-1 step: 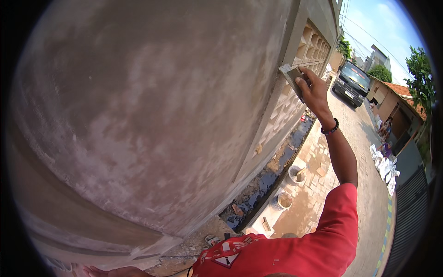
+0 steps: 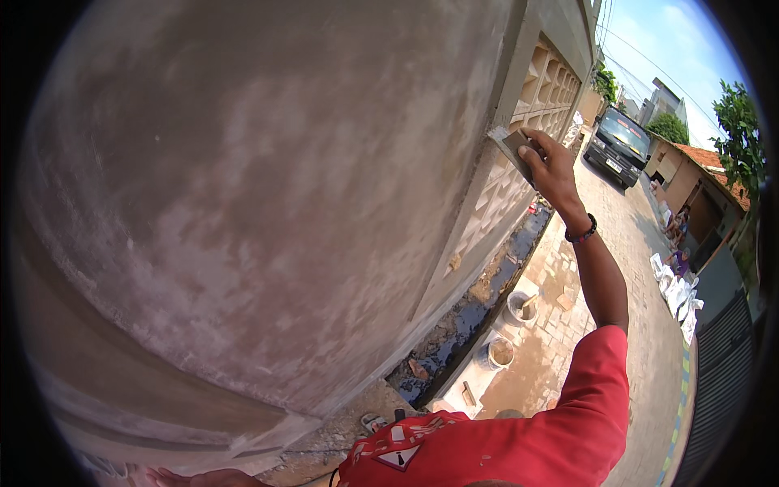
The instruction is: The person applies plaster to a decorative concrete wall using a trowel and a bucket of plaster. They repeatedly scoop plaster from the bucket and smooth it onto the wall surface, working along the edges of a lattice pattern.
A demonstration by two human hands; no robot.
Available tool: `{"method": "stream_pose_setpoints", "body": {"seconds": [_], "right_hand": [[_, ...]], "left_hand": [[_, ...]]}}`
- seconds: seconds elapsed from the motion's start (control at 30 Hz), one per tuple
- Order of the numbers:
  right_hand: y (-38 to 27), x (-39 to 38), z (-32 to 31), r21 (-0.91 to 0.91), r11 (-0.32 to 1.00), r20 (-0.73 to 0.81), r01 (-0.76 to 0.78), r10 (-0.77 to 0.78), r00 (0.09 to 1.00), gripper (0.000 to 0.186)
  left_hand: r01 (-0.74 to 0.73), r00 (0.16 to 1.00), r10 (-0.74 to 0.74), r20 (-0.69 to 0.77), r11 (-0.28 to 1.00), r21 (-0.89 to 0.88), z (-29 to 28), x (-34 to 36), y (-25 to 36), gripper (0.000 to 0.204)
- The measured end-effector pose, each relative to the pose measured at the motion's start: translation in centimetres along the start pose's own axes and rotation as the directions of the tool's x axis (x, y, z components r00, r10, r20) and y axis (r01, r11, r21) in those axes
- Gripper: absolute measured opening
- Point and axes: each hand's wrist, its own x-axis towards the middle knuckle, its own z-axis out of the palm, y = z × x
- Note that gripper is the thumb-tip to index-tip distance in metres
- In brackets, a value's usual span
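Note:
My right hand [image 2: 548, 166] is raised at the wall's outer corner, fingers wrapped around a flat plastering trowel [image 2: 513, 149]. Pale, mortar-like residue marks the trowel's far end, which lies against the corner edge. The big plastered wall [image 2: 268, 203] fills the left and middle, its surface patchy grey and pinkish-brown. Low at the left, my left hand [image 2: 174, 477] shows only in part beside the wall's base, cut by the picture's lower edge; its fingers are not clear.
Beyond the corner is a wall section with a lattice of vent blocks [image 2: 545, 85]. A drain with dark water [image 2: 454, 337] runs below. Two buckets [image 2: 497, 352] stand on the paving. A dark vehicle [image 2: 621, 146] faces me up the lane; white sacks [image 2: 675, 290] lie at right.
My right hand has slid slightly down along the corner with the trowel. The left hand looks unmoved.

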Motion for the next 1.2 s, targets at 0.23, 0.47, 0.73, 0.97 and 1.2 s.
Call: {"method": "stream_pose_setpoints", "body": {"seconds": [0.23, 0.47, 0.73, 0.97, 1.2], "right_hand": [[0.1, 1.6, -3.3, 0.845, 0.364, 0.355, -0.393, 0.168, 0.920, 0.038], [1.2, 5.2, -4.6, 0.846, 0.503, 0.176, -0.176, 0.048, 0.983, 0.043], [1.1, 15.4, -8.4, 0.541, 0.820, -0.291, 0.185, -0.023, 0.956, 0.041], [2.2, 21.4, -9.2, 0.286, 0.889, -0.367, 0.358, -0.244, 0.898, 0.037], [3.2, 20.9, -7.2, -0.042, 0.960, -0.412, 0.277, -0.269, 0.870, 0.038]], "left_hand": [[-0.077, 0.997, 0.076, 0.016, 0.996, 0.038, 0.9, 0.8, 1.5, 0.047], [-0.020, 1.000, 0.020, 0.005, 0.999, 0.029, 1.4, -1.1, 0.2, 0.047], [0.043, 0.911, -0.060, 0.408, 0.998, 0.052, -0.5, -0.1, 4.6, 0.057], [0.072, 0.900, -0.042, 0.435, 0.996, -0.052, 0.4, 1.1, 6.0, 0.063], [0.071, 0.893, -0.043, 0.448, 0.996, -0.046, 0.3, 1.3, 6.6, 0.064]]}}
